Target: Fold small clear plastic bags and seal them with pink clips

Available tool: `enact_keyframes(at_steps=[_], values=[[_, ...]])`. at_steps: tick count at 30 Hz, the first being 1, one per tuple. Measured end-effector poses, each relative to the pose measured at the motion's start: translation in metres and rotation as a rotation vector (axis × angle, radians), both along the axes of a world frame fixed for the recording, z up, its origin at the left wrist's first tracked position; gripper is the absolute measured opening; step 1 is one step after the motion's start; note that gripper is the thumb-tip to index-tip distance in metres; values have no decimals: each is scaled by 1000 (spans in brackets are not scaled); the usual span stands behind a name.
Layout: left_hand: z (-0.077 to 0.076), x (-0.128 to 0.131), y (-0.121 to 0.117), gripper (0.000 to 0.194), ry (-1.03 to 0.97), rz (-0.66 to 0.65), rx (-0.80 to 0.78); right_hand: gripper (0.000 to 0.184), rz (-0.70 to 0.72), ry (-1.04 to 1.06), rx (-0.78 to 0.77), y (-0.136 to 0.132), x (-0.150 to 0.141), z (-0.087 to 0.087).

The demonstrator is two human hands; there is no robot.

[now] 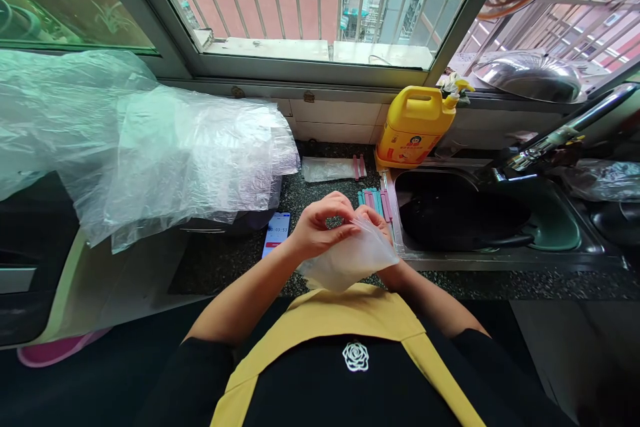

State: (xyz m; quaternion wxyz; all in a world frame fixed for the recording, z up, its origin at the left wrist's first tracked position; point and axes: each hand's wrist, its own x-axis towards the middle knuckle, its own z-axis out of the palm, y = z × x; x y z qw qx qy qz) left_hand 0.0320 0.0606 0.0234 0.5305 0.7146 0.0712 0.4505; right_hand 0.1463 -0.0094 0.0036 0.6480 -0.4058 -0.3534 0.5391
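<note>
Between my hands, close to my chest, is a thin translucent plastic bag (345, 260). My left hand (327, 220) pinches its upper edge between thumb and forefinger. My right hand (375, 220) grips the same edge just beside it, its fingers partly hidden behind the film. Behind my right hand lie several pink and teal sealing clips (373, 200) next to the sink. Farther back on the dark counter rests a flat clear packet (327, 169) with pink clips at its right end. A phone (276, 233) with a lit screen lies left of my left hand.
Large clear plastic sheets (200, 153) cover things on the left. A yellow jug (416, 127) with a pump stands behind the sink (500, 260), which holds a black pan (460, 213). A chrome faucet (540, 147) reaches over it from the right. A barred window runs along the back.
</note>
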Motion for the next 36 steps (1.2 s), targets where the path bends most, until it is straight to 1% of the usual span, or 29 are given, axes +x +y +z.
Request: enact_keyframes(at_steps=[5,8,14,17,20,22,24,25,27,29,31,33,36], values=[[0,2,-1,19,-2,24,-23,54,25,-45,-27,2,1,5],[-1,2,-1,17,-6,24,-51,55,21,-28,-49,3,0,5],[1,2,-1,16,5,8,-115,51,41,-43,-93,9,-1,-2],[4,-1,1,18,-24,21,-163,50,14,-67,-51,9,5,-8],[5,-3,4,20,-78,94,-221,66,-99,-123,98,0,16,-19],[4,-3,5,20,-110,140,-249,77,-147,-242,181,-9,23,-29],[3,-2,4,22,-126,148,-265,82,-139,-405,167,-17,27,-39],[2,0,3,23,-129,141,-272,81,-120,-472,126,-20,27,-43],[1,3,0,24,-135,129,-286,68,-101,-546,33,-23,24,-48],[1,6,-3,24,-141,142,-295,50,-108,-557,-29,-24,19,-51],[0,7,-4,25,-137,178,-298,38,-138,-562,-48,-24,15,-52],[-3,7,-5,26,-131,221,-292,35,-159,-578,-48,-24,13,-54],[-7,6,-5,28,-135,269,-280,36,-187,-603,-42,-25,13,-58]])
